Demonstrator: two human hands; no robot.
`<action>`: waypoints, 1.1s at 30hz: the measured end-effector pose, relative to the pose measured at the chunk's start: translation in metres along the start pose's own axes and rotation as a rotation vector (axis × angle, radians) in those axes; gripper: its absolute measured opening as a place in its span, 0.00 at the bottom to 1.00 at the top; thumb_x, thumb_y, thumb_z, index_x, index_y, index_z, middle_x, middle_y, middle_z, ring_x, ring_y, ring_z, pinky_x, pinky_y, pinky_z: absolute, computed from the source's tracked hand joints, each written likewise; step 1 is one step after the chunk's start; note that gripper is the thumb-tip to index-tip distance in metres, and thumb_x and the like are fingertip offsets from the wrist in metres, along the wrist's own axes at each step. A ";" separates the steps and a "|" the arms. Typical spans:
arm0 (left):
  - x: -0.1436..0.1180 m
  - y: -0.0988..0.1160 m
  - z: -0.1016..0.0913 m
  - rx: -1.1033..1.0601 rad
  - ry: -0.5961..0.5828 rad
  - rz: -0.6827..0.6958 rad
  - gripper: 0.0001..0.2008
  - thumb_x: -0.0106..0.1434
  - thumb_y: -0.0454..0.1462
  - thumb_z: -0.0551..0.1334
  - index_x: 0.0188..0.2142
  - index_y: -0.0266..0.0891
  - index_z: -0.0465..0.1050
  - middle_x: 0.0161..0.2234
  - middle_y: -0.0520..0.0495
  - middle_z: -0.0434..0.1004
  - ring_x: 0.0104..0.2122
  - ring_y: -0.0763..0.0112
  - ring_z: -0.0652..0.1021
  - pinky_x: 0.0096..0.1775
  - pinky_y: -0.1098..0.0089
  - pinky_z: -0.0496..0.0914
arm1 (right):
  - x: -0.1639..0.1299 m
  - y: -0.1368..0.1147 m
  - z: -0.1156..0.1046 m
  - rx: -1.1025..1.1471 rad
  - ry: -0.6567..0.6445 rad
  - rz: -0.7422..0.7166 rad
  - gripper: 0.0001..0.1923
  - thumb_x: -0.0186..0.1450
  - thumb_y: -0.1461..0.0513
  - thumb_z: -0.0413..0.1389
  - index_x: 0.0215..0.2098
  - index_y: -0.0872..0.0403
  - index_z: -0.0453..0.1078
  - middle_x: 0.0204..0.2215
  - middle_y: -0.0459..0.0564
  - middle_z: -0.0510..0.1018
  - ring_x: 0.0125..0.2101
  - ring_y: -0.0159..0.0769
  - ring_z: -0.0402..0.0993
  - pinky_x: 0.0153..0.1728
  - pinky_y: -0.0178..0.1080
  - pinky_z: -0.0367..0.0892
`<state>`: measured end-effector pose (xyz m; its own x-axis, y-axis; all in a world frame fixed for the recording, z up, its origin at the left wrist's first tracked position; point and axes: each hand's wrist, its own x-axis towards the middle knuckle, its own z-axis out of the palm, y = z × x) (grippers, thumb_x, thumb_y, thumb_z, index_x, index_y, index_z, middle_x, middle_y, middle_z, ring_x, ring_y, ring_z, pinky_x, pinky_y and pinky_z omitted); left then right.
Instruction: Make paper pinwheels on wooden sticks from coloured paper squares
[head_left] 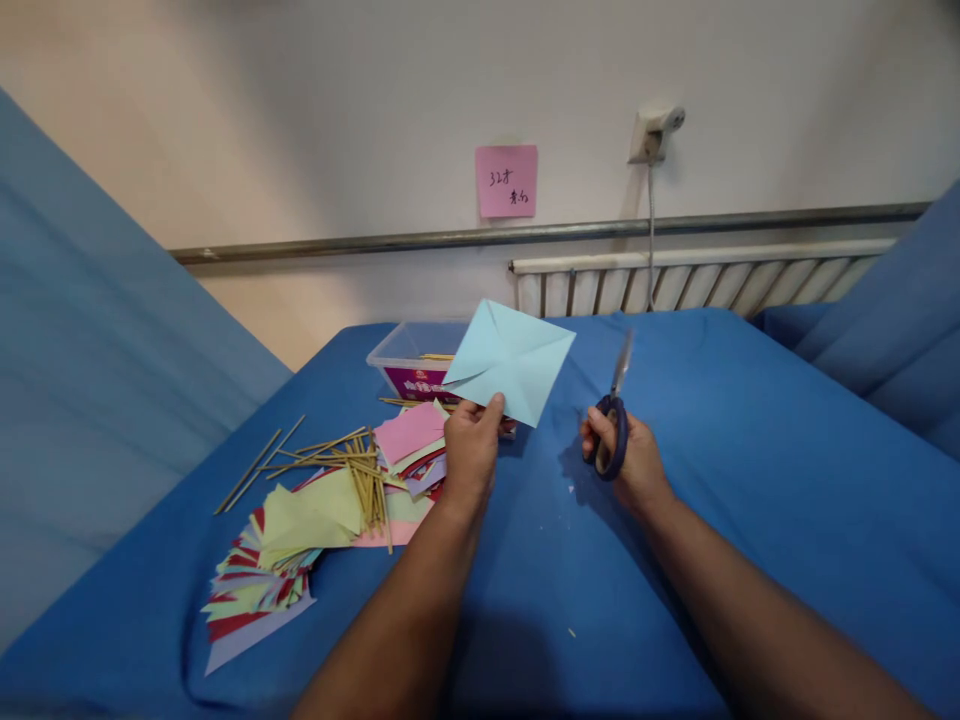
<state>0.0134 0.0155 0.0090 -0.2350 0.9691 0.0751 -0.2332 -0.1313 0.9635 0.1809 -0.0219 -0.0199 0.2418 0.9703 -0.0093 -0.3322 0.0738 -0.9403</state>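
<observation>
Holding: my left hand (469, 445) pinches a creased pale-blue paper square (510, 360) above the blue cloth-covered table (712, 420).
Gripping: my right hand (630, 455) closes around purple-handled scissors (613, 420), blades upward, just beside the paper.

Pale blue paper (510, 360), dark blue-handled scissors (613, 425), blue tablecloth (750, 450).

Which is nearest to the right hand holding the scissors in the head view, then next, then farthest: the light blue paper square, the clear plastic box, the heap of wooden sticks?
From the right hand:
1. Light blue paper square, just to its left, held up by the left hand.
2. Clear plastic box, farther left, behind the paper.
3. Heap of wooden sticks, farthest left on the blue cloth.
</observation>
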 end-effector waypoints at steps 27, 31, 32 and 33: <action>0.003 0.015 -0.008 -0.007 0.114 0.167 0.18 0.52 0.46 0.67 0.37 0.36 0.72 0.34 0.46 0.78 0.31 0.68 0.78 0.33 0.67 0.73 | -0.023 0.013 0.006 -0.380 -0.629 0.176 0.21 0.62 0.46 0.52 0.27 0.56 0.66 0.19 0.44 0.71 0.16 0.27 0.65 0.18 0.31 0.58; 0.002 0.016 -0.007 0.015 0.097 0.169 0.19 0.52 0.47 0.67 0.37 0.36 0.71 0.34 0.47 0.78 0.31 0.68 0.78 0.33 0.68 0.73 | -0.023 0.015 0.005 -0.342 -0.635 0.168 0.22 0.61 0.45 0.53 0.27 0.56 0.67 0.19 0.45 0.72 0.16 0.27 0.65 0.17 0.31 0.58; 0.002 0.016 -0.007 0.003 0.091 0.168 0.19 0.52 0.47 0.67 0.37 0.36 0.71 0.34 0.47 0.78 0.30 0.68 0.79 0.33 0.67 0.73 | -0.022 0.016 0.005 -0.337 -0.636 0.172 0.23 0.61 0.45 0.53 0.27 0.56 0.67 0.19 0.45 0.72 0.16 0.27 0.65 0.17 0.31 0.58; 0.001 0.017 -0.006 -0.010 0.087 0.166 0.18 0.52 0.47 0.67 0.37 0.36 0.71 0.34 0.47 0.78 0.30 0.68 0.79 0.33 0.67 0.74 | -0.022 0.017 0.005 -0.338 -0.640 0.179 0.23 0.60 0.44 0.53 0.27 0.56 0.67 0.19 0.45 0.72 0.16 0.27 0.65 0.17 0.31 0.58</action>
<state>0.0031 0.0131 0.0239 -0.3518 0.9122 0.2101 -0.1932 -0.2903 0.9372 0.1656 -0.0413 -0.0339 -0.4025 0.9128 -0.0689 0.0067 -0.0724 -0.9974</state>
